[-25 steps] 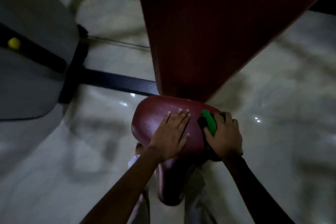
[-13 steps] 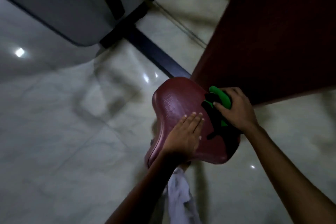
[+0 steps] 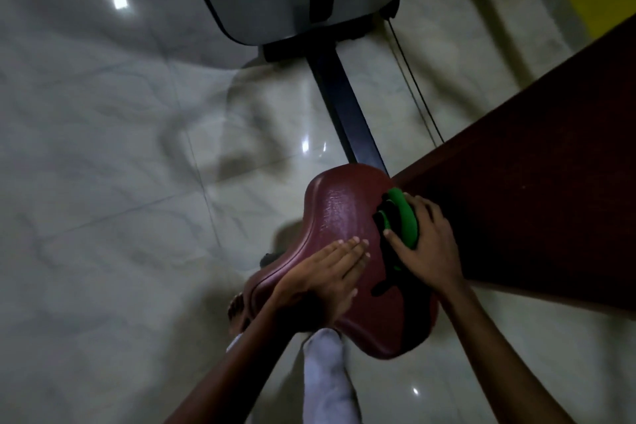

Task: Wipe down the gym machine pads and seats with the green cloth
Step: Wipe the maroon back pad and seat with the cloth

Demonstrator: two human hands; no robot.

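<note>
You wipe the dark red seat with the green cloth.

From left: pale tiled floor (image 3: 103,182), then your left hand (image 3: 323,272) lying flat on the seat (image 3: 340,213), fingers straight and together. Just right of it, your right hand (image 3: 426,248) grasps the green cloth (image 3: 402,217), fingers curled round it, at the seat's far right edge, beside the red back pad (image 3: 533,182).

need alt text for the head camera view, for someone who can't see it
Seen from above, a person's right hand grips a green cloth against a dark red gym seat, while the left hand rests flat on the seat. A dark red pad and pale glossy floor surround them.
</note>
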